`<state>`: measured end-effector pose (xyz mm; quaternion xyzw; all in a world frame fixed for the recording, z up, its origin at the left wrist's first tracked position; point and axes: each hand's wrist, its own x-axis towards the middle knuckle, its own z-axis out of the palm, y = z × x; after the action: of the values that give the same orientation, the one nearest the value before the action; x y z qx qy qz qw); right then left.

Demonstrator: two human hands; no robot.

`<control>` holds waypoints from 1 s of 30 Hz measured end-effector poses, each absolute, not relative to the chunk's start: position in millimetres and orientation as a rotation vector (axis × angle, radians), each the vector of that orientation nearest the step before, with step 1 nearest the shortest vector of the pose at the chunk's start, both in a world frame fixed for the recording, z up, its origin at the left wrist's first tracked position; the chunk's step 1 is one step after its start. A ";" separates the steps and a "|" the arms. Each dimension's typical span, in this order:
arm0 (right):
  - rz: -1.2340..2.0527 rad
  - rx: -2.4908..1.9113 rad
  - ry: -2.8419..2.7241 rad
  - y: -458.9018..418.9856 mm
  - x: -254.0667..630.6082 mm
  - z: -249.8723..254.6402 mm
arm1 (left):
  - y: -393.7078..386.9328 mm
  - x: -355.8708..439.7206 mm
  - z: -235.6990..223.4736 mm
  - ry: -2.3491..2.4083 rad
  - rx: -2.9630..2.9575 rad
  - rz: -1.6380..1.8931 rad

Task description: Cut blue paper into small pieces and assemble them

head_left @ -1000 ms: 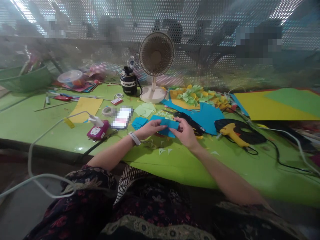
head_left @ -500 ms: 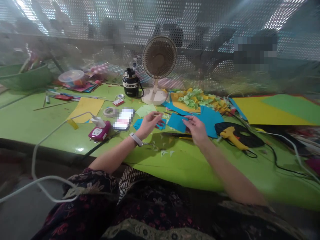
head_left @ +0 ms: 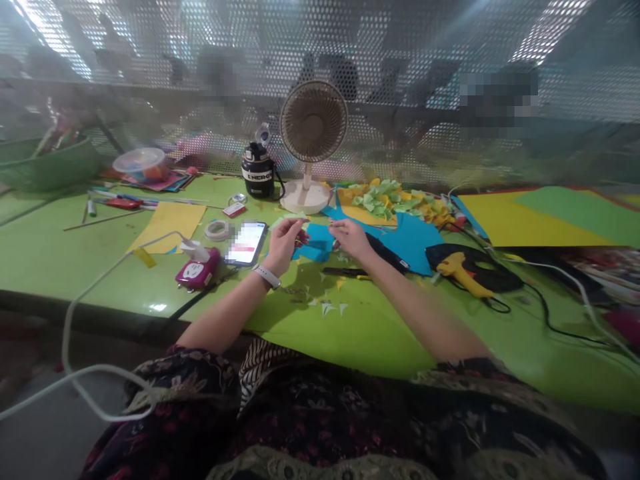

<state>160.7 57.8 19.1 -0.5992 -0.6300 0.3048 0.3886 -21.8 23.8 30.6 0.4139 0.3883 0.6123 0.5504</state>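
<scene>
At the centre of the frame, blue pieces (head_left: 320,241) lie on the desk (head_left: 390,340) between 2 partly curled hands. The left hand (head_left: 283,243) and right hand (head_left: 353,240) have fingertips drawn together; whether either grips anything, I cannot tell. Some work looks done: a green and yellow heap (head_left: 385,198) sits above and right of centre, and scraps (head_left: 327,309) lie below the hands. The blue sheet (head_left: 420,241), right of centre, remains large; how much is left is unclear.
</scene>
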 end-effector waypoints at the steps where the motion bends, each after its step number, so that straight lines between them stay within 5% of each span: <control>1: 0.715 -1.548 -1.640 56.7 161.8 17.4 | 24.2 -21.8 29.5 0.920 0.978 1.442; 9: -0.049 -1.697 -1.900 55.9 281.3 19.8 | 22.5 -18.0 21.1 0.938 1.039 1.355; 16: -0.018 -1.886 -2.190 82.0 385.5 7.5 | 21.1 -13.8 16.8 0.975 1.037 1.322; 30: 0.060 -1.888 -2.184 109.4 387.4 33.6 | 23.2 -18.3 5.8 0.957 1.127 1.270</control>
<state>387.4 109.4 33.6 -0.6484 -0.7503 0.0205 0.1268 -18.3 23.2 5.8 0.4784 0.4061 0.5393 0.5616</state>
